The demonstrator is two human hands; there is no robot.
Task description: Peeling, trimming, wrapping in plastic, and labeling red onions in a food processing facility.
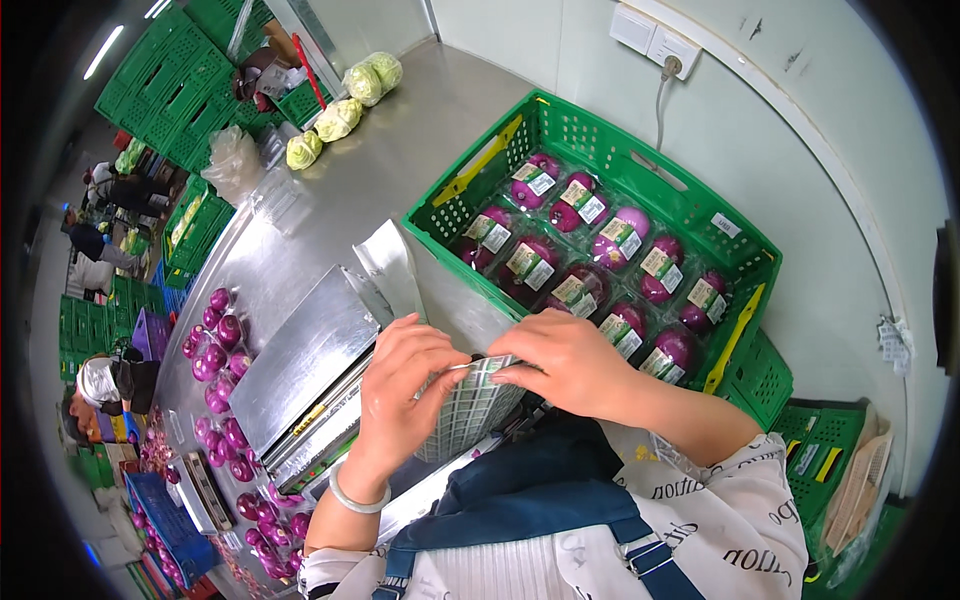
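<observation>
My left hand (407,372) and my right hand (570,365) meet in front of my chest, fingers closed in a pinch. Between them is the top edge of a pale, grid-patterned label sheet (462,415), with a small green-and-white label showing near the right fingertips. The sheet hangs down toward my apron. Close to the left hand stands a metal weighing and labelling machine (312,365). Beyond the right hand, a green crate (620,160) holds several film-wrapped purple onions (612,240), each with a label across it.
Loose purple onions (222,365) lie on the steel table (420,110) left of the machine. Pale cabbages (338,120) sit at the far end, near clear plastic bags (235,165). More green crates (825,450) stand at right. Other people (110,385) work at far left.
</observation>
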